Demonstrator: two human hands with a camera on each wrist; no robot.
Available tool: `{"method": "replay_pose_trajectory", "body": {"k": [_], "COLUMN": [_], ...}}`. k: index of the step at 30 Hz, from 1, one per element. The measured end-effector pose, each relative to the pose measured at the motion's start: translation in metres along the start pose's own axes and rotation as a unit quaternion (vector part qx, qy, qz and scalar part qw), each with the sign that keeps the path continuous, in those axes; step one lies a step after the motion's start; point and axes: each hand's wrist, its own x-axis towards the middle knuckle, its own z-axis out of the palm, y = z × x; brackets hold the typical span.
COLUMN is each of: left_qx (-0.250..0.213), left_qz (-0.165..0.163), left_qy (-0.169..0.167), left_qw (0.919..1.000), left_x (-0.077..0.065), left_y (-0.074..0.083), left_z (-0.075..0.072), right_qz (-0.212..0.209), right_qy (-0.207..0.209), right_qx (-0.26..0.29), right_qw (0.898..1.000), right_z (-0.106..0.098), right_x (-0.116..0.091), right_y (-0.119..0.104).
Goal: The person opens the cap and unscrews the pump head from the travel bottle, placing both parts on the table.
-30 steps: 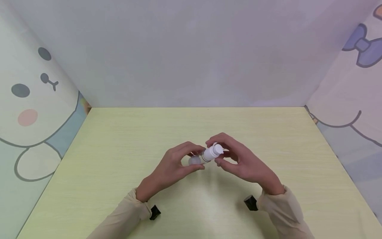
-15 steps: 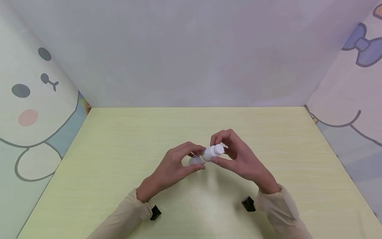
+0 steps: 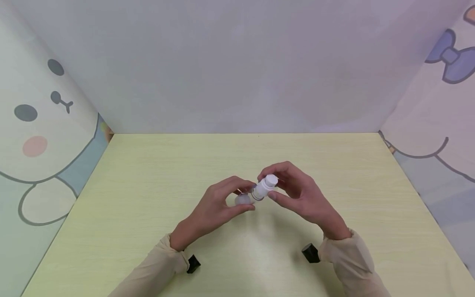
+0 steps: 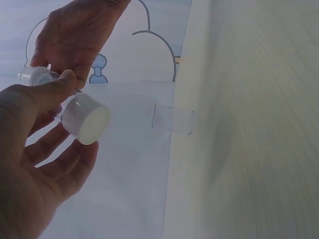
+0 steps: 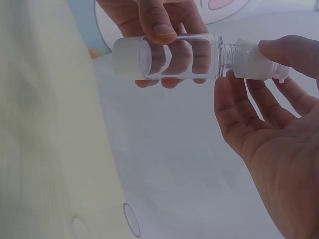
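My left hand (image 3: 219, 202) grips a clear plastic pump bottle (image 5: 212, 56) around its body, holding it above the table and tilted toward the right hand. Its thick white base (image 4: 92, 119) points away from the right hand. At the other end sits a white pump head (image 3: 264, 186); my right hand (image 3: 302, 194) pinches its collar between thumb and fingers. Threads of the bottle neck (image 5: 229, 56) show between collar and body in the right wrist view. Fingers of the left hand show through the clear wall.
A clear cylindrical cap (image 4: 173, 119) stands on the pale wooden table (image 3: 167, 165), seen in the left wrist view. A grey-white wall (image 3: 237, 66) rises behind the table, with cartoon-printed panels at both sides. A black wrist device (image 3: 311, 252) sits by the right sleeve.
My right hand's fingers have shifted around the pump head, closing on it and moving slightly up. The pump head has turned, its nozzle no longer pointing right. The left hand stays almost still.
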Motion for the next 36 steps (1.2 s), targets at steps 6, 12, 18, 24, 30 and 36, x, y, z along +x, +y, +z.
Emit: {"method": "replay_pose_trajectory", "body": {"k": [6, 12, 18, 24, 30, 36], "left_qx": [0.001, 0.010, 0.020, 0.024, 0.028, 0.036], "left_qz": [-0.011, -0.006, -0.014, -0.023, -0.032, -0.026], "left_qy": [-0.005, 0.000, -0.005, -0.007, -0.004, 0.001], "left_qw": [0.9999, 0.9999, 0.9997, 0.9994, 0.9991, 0.9990], "left_x": [-0.001, -0.002, -0.002, -0.006, -0.011, -0.016], "left_y": [0.000, 0.001, 0.000, -0.001, -0.002, -0.002], "left_z": [-0.001, -0.002, -0.003, -0.003, -0.007, -0.012], "right_qz": [-0.012, -0.017, -0.030, -0.023, 0.023, 0.062], "right_qy": [0.010, 0.010, 0.007, 0.008, 0.002, -0.008], "right_qx": [0.001, -0.002, -0.011, -0.032, -0.080, -0.167], "right_qw": [1.000, 1.000, 0.999, 0.999, 0.996, 0.984], "right_z": [0.000, -0.001, -0.001, -0.002, -0.002, -0.001], "right_x": [0.000, 0.000, 0.002, 0.003, 0.004, 0.006], "right_y": [-0.002, -0.002, -0.004, -0.003, 0.002, 0.012]}}
